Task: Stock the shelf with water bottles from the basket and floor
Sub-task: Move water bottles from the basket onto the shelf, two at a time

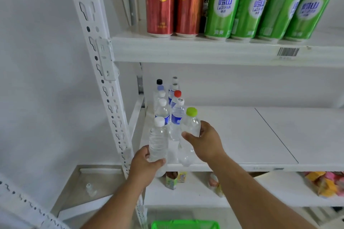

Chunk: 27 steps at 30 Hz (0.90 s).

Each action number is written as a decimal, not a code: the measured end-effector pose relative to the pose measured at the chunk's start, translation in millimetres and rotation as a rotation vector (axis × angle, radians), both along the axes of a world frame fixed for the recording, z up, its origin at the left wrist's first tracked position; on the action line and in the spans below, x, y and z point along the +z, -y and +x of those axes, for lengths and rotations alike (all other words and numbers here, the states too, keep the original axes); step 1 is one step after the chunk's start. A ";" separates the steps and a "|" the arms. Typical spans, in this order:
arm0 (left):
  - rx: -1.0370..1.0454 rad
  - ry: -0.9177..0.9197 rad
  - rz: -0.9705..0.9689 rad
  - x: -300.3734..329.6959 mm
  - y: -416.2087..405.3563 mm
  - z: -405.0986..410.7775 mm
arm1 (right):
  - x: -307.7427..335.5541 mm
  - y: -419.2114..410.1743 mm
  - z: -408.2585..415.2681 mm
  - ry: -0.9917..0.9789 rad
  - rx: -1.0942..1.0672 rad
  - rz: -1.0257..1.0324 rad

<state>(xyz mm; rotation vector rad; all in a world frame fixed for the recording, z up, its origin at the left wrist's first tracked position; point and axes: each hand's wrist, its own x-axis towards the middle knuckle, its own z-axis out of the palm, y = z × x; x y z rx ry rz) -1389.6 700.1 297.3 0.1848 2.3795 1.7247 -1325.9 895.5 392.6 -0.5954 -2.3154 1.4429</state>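
White shelf: a metal rack with a middle shelf (242, 135) whose left end carries the water bottles; its right part is bare board with a seam line running across it.
Left hand: the left hand (147, 163) grips the lower body of a clear white-capped bottle (158, 141), fingers and thumb curled round it, held upright at the front left corner of the middle shelf – its base sits below the shelf's front edge.
Right hand: the right hand (202, 141) holds a clear green-capped bottle (190, 130) round its upper body, thumb in front, the bottle tilted slightly, its bottom at the shelf's front edge.
Stocked bottles: two short rows (168, 102) stand at the left end of the shelf, running to the back – caps white, red and black, several with blue labels. The nearest blue-labelled one stands just behind, between the two held bottles.
Upper shelf: tall red cans (173, 2) at the left, green cans (266, 9) along the front edge to the right, a barcode label (288, 52) on the edge.
Lower shelf: small packaged goods (172, 179) under the hands, bright wrappers (325, 184) at the right.
Basket: a green basket (185, 224) shows at the bottom edge of the view, only its rim visible.
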 end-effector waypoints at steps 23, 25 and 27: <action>-0.005 0.055 -0.029 -33.1 -55.3 -84.2 | -61.1 -30.7 -83.5 0.067 0.030 -0.080; 0.005 0.061 -0.027 -35.8 -55.0 -87.5 | -62.2 -31.3 -85.1 0.065 0.032 -0.086; 0.011 0.064 -0.019 -39.7 -54.4 -90.2 | -62.6 -31.9 -86.0 0.061 0.034 -0.087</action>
